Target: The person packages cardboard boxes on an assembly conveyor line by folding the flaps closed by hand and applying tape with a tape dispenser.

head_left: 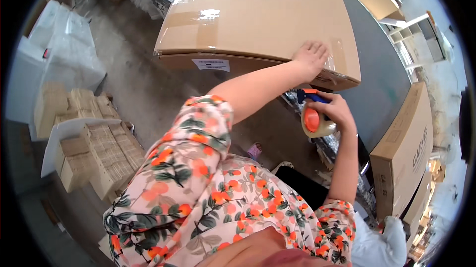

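Observation:
A large brown cardboard box (243, 24) lies in front of me, with clear tape (207, 24) across its top and over its right end. My left hand (312, 59) rests flat on top near the front right corner, fingers stretched out. Just below that corner, my right hand (339, 111) grips a tape dispenser (313, 118) with a blue and orange head, an orange hub and a roll of clear tape. The dispenser is close to the box's front side; whether its tape touches the box I cannot tell. A white label (211, 65) is on the front side.
The box sits on a grey worktable (364, 29). More cardboard boxes (404, 148) stand upright at the right. Stacks of brown packing pieces (101, 143) and plastic-wrapped goods (64, 49) are at the left. Below is a concrete floor (134, 64).

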Demonstrator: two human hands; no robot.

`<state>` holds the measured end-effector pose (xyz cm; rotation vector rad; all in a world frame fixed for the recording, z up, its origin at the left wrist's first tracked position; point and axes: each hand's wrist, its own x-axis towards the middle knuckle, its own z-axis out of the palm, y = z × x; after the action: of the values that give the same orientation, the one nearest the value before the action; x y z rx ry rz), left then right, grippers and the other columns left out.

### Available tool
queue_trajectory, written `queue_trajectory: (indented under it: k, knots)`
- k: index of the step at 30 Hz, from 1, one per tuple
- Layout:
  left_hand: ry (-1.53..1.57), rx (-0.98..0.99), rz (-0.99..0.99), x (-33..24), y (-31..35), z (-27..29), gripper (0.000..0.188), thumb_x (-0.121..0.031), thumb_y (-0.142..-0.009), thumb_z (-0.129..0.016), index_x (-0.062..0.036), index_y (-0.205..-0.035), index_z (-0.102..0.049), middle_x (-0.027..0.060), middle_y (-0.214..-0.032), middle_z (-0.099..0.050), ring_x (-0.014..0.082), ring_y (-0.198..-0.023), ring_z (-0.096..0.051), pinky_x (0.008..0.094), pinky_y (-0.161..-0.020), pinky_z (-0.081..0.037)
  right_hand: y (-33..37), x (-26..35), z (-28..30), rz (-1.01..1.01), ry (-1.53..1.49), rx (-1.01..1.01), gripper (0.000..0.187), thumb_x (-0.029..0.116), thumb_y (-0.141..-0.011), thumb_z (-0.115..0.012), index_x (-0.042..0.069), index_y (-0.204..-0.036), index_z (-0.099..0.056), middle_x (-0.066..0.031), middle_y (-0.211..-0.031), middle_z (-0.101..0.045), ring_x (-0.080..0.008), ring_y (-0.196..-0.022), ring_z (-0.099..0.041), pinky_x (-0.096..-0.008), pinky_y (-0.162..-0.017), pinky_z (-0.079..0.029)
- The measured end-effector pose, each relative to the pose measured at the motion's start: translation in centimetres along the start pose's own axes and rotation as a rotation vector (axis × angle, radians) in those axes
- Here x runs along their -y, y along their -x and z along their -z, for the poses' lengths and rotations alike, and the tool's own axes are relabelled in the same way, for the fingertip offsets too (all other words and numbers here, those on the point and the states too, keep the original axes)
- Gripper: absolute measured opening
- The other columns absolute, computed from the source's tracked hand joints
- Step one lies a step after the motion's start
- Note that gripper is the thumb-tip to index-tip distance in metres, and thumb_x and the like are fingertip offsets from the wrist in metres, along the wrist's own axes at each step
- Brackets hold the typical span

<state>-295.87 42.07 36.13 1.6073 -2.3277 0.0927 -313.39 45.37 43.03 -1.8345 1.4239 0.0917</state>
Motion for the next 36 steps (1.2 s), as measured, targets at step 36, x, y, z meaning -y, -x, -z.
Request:
queue_trajectory:
  k: [36]
  knots:
    - [0.209,0.05,-0.284,14.3,13.2,17.4,0.054,-0.04,-0.08,-0.071,-0.0014,-0.115,-0.057,0.0178,-0.128,-0.053,0.0374,-0.125,-0.044,0.0506,-0.103,-0.032,9.8,-1.0,-11.8,-0.053,-1.643,-0.28,0.045,0.016,-0.075,-0.064,-0.005,-0.114,-0.057,-0.0134,-0.101,-0.065,-0.0204,-0.084,-0.066,-0.0312,-0.076,-0.056]
